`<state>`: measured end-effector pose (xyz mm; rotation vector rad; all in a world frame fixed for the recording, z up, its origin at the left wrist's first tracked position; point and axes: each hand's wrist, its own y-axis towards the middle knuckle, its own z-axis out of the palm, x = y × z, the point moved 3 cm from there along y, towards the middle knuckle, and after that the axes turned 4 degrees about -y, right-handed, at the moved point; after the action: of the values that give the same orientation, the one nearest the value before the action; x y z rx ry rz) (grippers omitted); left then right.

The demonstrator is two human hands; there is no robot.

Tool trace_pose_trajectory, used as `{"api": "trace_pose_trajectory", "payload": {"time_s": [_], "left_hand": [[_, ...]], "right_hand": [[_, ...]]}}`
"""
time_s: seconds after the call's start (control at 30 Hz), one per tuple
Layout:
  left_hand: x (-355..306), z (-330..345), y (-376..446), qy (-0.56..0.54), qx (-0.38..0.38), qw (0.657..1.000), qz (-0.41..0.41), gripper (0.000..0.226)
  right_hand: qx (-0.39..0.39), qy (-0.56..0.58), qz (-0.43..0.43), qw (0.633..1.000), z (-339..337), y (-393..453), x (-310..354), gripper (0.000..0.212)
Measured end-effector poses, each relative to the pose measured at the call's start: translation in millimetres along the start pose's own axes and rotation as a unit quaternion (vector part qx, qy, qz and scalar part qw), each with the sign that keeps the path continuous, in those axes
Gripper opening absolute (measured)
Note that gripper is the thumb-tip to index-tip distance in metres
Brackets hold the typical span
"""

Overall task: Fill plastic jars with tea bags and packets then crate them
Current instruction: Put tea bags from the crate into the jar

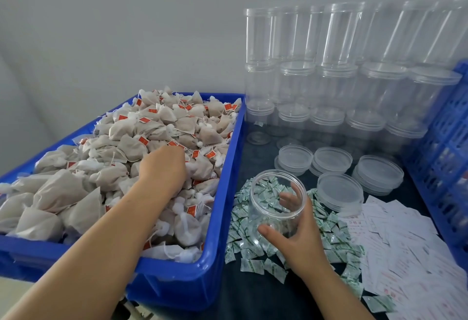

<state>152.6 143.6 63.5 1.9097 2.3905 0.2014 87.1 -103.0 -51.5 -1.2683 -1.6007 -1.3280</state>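
I'm at the filling step. My right hand [298,241] wraps the open, empty jar [276,205], standing on the green packets [243,238] on the tabletop [253,294]. My left hand [163,167] digs into the tea bags [126,147] in the blue bin [222,193]; fingers buried, so I can't tell its grip. Next: lift a bunch across into the jar's mouth.

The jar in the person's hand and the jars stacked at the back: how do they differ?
The held jar is open-topped and tilted, gripped by the right hand above the green-printed packets; the stacked jars wear lids and stand upright in tiers by the wall. Both kinds are clear plastic and look empty.
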Motion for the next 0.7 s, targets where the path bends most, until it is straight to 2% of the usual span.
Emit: {"api": "trace_pose_trajectory", "payload": {"time_s": [0.13, 0.23, 0.3, 0.43, 0.53, 0.6, 0.7], "left_hand": [[-1, -11, -2, -0.145, -0.105, 0.983, 0.045, 0.012], [-4, -19, -7, -0.263, -0.175, 0.945, 0.084, 0.017], [-7, -24, -11, -0.327, -0.192, 0.92, 0.098, 0.014], [-17, -33, -17, -0.481, -0.153, 0.856, 0.115, 0.012], [-30, -47, -23, -0.586, -0.096, 0.791, 0.144, 0.012], [-42, -58, -27, -0.59, -0.058, 0.784, 0.186, 0.01], [-66, -71, -34, -0.537, 0.025, 0.806, 0.249, 0.009]], "right_hand": [[-0.001, 0.001, 0.003, 1.0, 1, 1, -3, 0.095], [-0.001, 0.004, 0.004, 1.0, 1, 2, -5, 0.096], [-0.002, 0.003, 0.003, 1.0, 1, 2, -5, 0.095], [0.0, 0.004, 0.007, 1.0, 1, 3, -4, 0.091], [0.001, 0.015, 0.003, 1.0, 2, 3, -4, 0.09], [0.003, 0.02, 0.001, 1.0, 2, 3, -4, 0.09], [-0.004, 0.02, 0.0, 1.0, 3, 5, -7, 0.09]]}}
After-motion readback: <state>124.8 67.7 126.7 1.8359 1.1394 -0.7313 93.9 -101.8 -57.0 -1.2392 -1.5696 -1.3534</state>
